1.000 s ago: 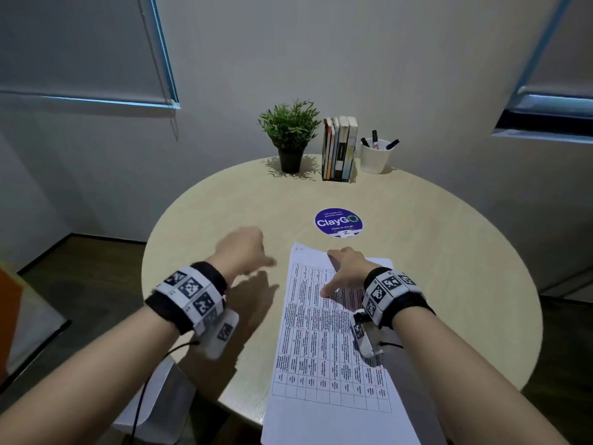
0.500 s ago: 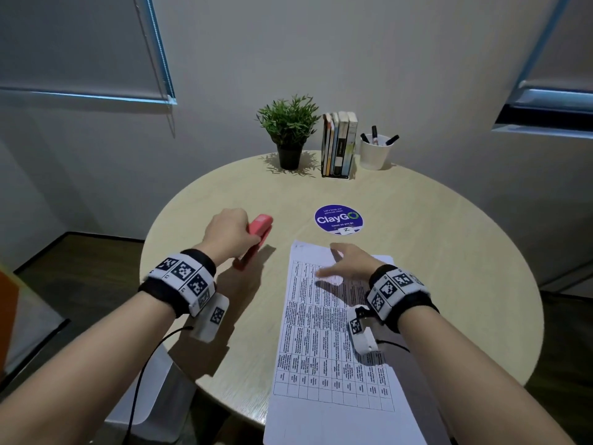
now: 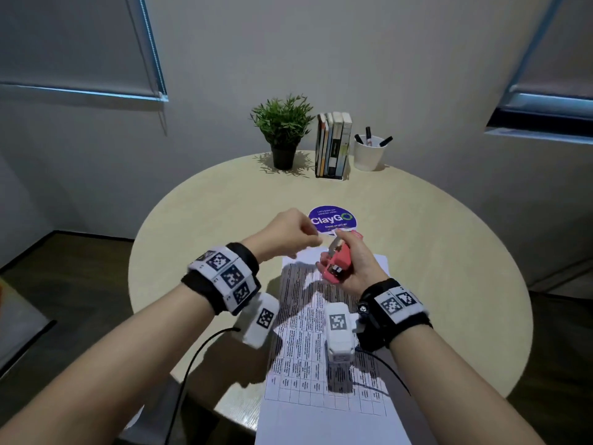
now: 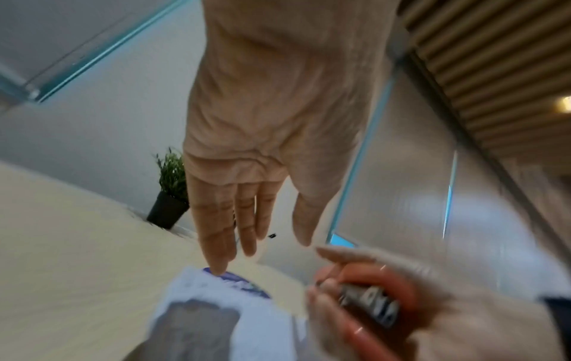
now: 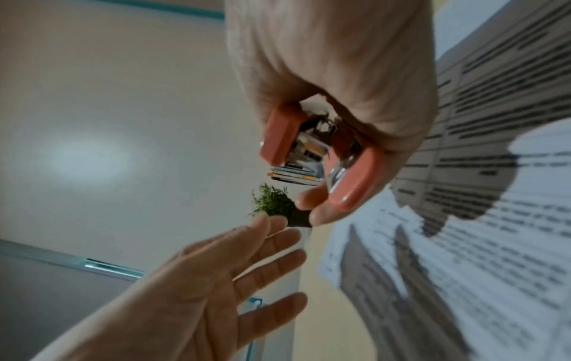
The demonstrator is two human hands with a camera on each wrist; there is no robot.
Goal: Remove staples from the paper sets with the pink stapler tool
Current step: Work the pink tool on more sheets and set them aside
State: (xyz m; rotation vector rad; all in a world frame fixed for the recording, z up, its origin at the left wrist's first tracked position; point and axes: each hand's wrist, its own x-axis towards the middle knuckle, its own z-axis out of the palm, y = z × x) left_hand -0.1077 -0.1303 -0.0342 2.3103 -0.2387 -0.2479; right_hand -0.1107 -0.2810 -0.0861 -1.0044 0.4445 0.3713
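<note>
Right hand [image 3: 354,263]: fingers and thumb curled round the pink stapler tool [image 3: 337,263], grasping it above the far end of the paper set; palm turned toward the left.
Pink stapler tool: raised off the table, metal parts visible between its two pink halves; in the right wrist view [image 5: 312,156] the halves stand apart in a V with bright metal inside.
Left hand [image 3: 287,234]: released, holding nothing; in the wrist views the fingers [image 4: 216,234] are straight and extended; it hovers just beside the tool, above the paper's far left corner. Whether a fingertip touches the sheet cannot be told.
Paper set [image 3: 321,358]: printed with a table of text, lying flat on the near half of the table, its near edge hanging past the rim toward the person; shadows of both hands fall on it.
Table [image 3: 449,252]: round, pale wood.
Sticker [image 3: 332,219]: round, purple, lettered "ClayGo", just beyond the hands.
Far edge of table: potted plant [image 3: 284,130], row of upright books [image 3: 333,144], white cup [image 3: 369,154] holding markers, left to right.
</note>
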